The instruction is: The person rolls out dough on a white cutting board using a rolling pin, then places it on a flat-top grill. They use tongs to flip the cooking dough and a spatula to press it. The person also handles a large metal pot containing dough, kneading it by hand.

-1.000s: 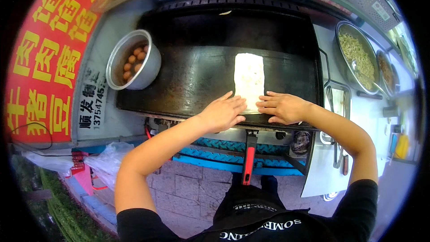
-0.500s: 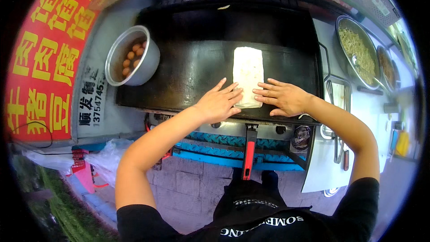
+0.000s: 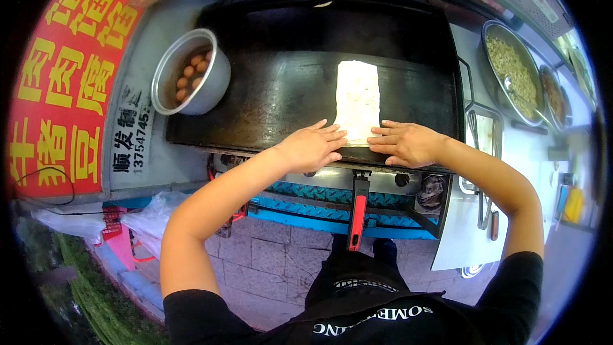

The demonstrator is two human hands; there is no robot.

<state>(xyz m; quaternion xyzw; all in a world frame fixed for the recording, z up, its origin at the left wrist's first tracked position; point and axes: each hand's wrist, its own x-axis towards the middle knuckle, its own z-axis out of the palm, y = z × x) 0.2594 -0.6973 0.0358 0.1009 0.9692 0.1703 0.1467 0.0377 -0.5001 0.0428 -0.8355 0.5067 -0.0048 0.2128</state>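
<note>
A pale rectangle of flat dough lies lengthwise on the black griddle. My left hand is open and palm down, its fingertips at the lower left edge of the dough. My right hand mirrors it on the other side, open, fingers resting on the dough's lower right edge. A small pale scrap lies near the griddle's back. At the griddle's left sits a metal pot with several brown eggs in dark liquid.
Metal bowls of chopped filling and darker food stand at the right beside a metal tray with utensils. A red-and-black handle juts from the griddle's front. A red sign borders the left; plastic bags lie below it.
Half a second ago my fingers were more spread and higher along the dough; now they sit nearer its lower end, closer together. The whole view has shifted slightly, raising the griddle in it.
</note>
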